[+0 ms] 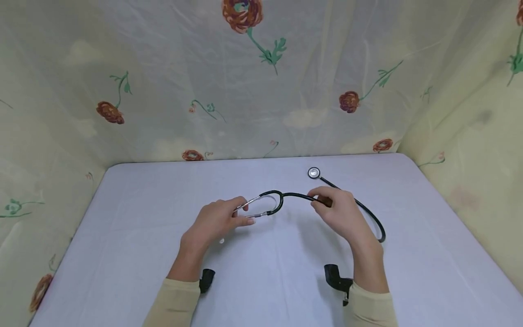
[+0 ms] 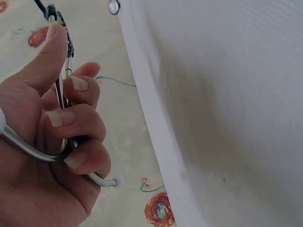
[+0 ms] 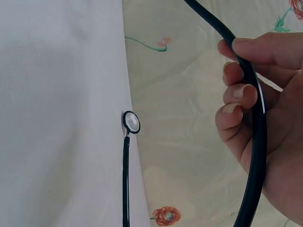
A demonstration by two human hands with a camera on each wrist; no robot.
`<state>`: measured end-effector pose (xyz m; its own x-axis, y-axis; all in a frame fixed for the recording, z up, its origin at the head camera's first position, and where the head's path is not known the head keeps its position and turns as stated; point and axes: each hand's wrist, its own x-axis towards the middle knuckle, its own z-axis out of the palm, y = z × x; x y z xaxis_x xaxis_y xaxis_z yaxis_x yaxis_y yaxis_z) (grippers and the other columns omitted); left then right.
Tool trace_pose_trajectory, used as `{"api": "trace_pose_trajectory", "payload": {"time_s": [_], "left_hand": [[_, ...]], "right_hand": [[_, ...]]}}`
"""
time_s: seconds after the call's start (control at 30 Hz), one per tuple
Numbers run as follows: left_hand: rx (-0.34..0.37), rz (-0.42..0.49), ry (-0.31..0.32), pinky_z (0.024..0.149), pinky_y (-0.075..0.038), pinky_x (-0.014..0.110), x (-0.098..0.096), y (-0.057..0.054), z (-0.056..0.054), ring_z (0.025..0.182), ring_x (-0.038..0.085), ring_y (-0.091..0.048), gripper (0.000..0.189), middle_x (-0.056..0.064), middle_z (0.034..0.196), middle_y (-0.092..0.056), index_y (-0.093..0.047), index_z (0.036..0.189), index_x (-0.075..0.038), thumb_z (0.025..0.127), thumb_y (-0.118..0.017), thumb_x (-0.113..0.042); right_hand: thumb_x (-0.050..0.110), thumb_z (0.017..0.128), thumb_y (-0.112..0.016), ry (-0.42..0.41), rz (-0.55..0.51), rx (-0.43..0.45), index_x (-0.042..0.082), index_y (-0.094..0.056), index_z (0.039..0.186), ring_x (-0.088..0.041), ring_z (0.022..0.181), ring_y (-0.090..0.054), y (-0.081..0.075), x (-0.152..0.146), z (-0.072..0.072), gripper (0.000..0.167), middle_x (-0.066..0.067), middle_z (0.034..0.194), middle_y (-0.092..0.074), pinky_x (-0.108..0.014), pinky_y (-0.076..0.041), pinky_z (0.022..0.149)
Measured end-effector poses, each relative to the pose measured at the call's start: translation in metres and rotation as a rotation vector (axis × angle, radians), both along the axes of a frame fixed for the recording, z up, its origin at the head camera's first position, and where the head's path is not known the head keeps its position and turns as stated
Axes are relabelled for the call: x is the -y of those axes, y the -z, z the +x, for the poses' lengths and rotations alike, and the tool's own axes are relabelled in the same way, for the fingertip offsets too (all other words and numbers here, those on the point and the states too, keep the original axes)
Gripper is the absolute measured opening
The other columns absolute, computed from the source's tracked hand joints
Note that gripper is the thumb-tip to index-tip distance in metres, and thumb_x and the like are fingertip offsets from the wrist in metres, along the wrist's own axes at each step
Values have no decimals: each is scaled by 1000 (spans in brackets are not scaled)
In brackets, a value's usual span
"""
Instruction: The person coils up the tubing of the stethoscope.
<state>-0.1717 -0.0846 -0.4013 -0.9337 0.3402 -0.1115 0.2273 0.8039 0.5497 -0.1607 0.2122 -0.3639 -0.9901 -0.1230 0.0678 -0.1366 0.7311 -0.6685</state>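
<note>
A stethoscope with black tubing (image 1: 296, 195) stretches between both hands above the white table. My left hand (image 1: 218, 218) grips its metal ear tubes (image 2: 60, 97), fingers curled round them. One white eartip (image 2: 120, 181) pokes out below those fingers in the left wrist view. With thumb and fingers my right hand (image 1: 341, 211) pinches the black tube (image 3: 258, 113) beyond the Y-shaped join. From there the tube loops down at the right and back up to the round chest piece (image 1: 313, 172), which lies near the table's far edge.
The white table (image 1: 135, 236) meets a curtain (image 1: 163, 81) with printed flowers at its back, and similar cloth hangs at both sides. Black wrist mounts (image 1: 338, 278) stick out beside the forearms.
</note>
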Motion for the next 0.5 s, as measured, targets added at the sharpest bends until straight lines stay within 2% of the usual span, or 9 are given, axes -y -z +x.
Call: {"api": "trace_pose_trajectory", "payload": {"time_s": [0.13,0.3,0.5], "left_hand": [[-22,-24,16,61,-39,30,-3,1,1,63,14,-50,35,-6,69,-57,-62,111,-24,88,-71,-49],[-69,-38,70,60,-36,30,-10,3,1,59,13,-45,34,-7,64,-52,-62,109,-24,88,-70,-49],[-89,-43,143,61,-37,29,-20,4,5,59,10,-45,31,-9,62,-50,-64,106,-25,88,-70,-50]], "right_hand": [[5,94,-61,-39,-42,-77,11,-71,111,-20,78,-56,0,2,0,21,-8,95,-68,-30,-47,67],[3,95,-63,-63,-72,-213,13,-73,108,-15,83,-58,0,5,1,20,-3,101,-69,-24,-49,71],[-2,91,-66,-79,-150,-352,13,-75,103,-9,87,-59,-1,11,0,20,1,99,-70,-14,-47,75]]}}
